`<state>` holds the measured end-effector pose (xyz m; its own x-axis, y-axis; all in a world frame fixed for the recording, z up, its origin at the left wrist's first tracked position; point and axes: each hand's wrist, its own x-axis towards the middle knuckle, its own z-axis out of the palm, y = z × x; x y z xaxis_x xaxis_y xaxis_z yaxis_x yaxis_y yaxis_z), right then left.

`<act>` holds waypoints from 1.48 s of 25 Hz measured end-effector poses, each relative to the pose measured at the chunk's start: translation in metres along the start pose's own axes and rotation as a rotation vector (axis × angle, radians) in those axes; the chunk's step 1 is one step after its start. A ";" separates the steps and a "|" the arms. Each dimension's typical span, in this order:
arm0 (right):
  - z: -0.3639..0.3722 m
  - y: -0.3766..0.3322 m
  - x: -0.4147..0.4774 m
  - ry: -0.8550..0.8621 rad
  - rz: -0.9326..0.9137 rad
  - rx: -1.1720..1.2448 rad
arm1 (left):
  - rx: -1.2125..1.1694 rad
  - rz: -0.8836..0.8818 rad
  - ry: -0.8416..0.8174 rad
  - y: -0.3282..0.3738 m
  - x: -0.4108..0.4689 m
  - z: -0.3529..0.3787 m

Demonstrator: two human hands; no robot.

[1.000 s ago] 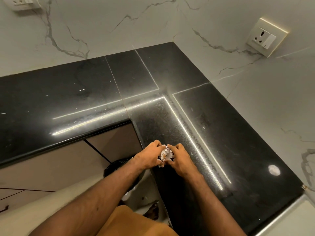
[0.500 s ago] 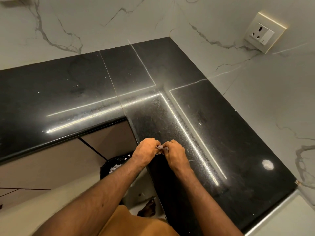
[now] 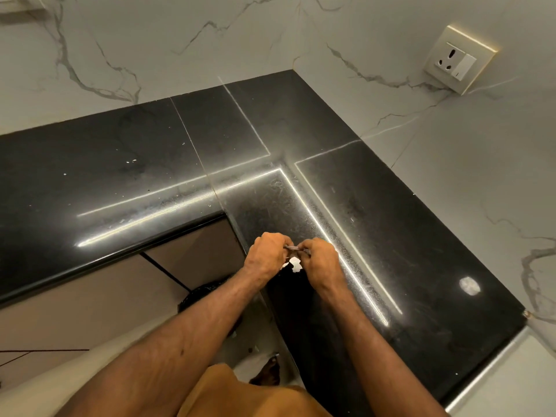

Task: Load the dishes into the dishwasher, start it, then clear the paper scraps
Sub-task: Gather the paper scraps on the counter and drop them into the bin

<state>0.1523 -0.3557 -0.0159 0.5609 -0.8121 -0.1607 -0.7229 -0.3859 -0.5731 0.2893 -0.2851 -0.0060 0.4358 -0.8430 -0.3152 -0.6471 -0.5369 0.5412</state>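
stage: last step, scraps | my left hand (image 3: 266, 255) + right hand (image 3: 320, 260) pinch paper scraps (image 3: 294, 263) over counter (image 3: 391, 221) edge | bin (image 3: 207, 291) below | dishwasher not visible | left: drop scraps

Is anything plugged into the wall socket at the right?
No, the socket shows its three holes bare, with no plug or cord in it.

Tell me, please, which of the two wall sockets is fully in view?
The socket on the right-hand wall, its holes and white switch showing; the other socket is cut off at the top-left corner.
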 end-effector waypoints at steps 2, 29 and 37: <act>-0.004 -0.010 0.005 0.023 0.015 0.041 | -0.073 0.031 0.014 -0.005 0.003 -0.011; 0.359 -0.137 0.018 -0.513 0.193 -0.005 | -0.273 -0.522 -0.055 -0.369 -0.024 0.035; 0.487 -0.055 0.038 -0.642 0.279 -0.095 | -0.207 -0.386 -0.279 -0.464 0.011 0.144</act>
<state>0.4100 -0.1520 -0.3821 0.4556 -0.4786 -0.7506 -0.8900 -0.2609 -0.3738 0.5050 -0.0498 -0.3729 0.4169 -0.5761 -0.7031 -0.3225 -0.8169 0.4781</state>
